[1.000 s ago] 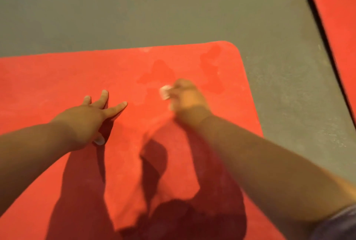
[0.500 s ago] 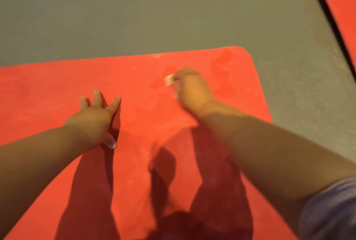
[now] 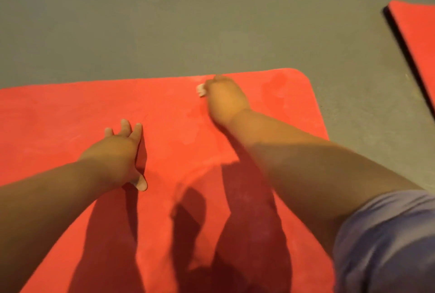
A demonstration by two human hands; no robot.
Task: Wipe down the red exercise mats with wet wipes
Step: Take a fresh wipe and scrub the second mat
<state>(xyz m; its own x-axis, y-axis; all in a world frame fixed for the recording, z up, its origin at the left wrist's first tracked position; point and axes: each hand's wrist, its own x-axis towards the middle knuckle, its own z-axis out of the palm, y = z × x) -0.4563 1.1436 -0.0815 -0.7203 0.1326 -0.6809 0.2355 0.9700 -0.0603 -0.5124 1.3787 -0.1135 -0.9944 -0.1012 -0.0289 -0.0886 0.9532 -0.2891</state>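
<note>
I am looking down at a red mat point(image 3: 70, 116) that is lying flat on the grey floor point(image 3: 164, 22). The mat is filling most of the lower part of the view, and its far right corner is round.

The left hand point(image 3: 115, 151) is resting on the mat, near the middle. Its fingers point(image 3: 137, 131) are lying straight and a little apart, pointing away from me, and the thumb is sticking out toward the near side. It is holding nothing.

The right hand point(image 3: 226, 97) is reaching farther out, close to the far edge of the mat. Its fingers are curling in and clamping on a small white wipe point(image 3: 200, 89). Only a bit of the wipe is peeking out at the left side of the hand, and it is sitting right on the mat. The picture is a little blurry there, so I am not able to tell how the wipe is folded.

I am seeing some darker patches point(image 3: 277, 88) on the mat near the far right corner, just to the right of the right hand. Dark shadows point(image 3: 247, 198) of both arms are falling on the near part of the mat. A grey-blue sleeve point(image 3: 388, 241) is showing at the lower right, on the right arm.

A second red mat point(image 3: 419, 34) is lying on the floor at the right edge of the view, well apart from the first one, with bare floor between them.
</note>
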